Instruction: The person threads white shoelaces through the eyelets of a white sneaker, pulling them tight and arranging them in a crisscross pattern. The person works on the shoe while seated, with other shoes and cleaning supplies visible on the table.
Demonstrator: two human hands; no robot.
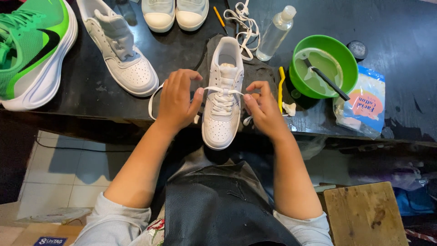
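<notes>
Head view, looking down at a dark worktop (91,86). A white sneaker (222,98) sits at the worktop's front edge, toe toward the person, on a dark cloth (259,73). Left hand (176,100) grip is closed, pinching the white lace (217,90) at the shoe's left side; right hand (264,109) grip is likewise closed on the lace end at the right side, w/ the lace pulled taut across the eyelets betw. both hands. Just right of the shoe: yellow brush (281,89), then a green bowl (300,77) of cloudy liquid w/ a dark brush in it. Clear bottle (274,34) and loose laces (243,27) lie behind the shoe. At the back-left: a second white sneaker (119,48) and a green sneaker (32,50) at the left edge.
</notes>
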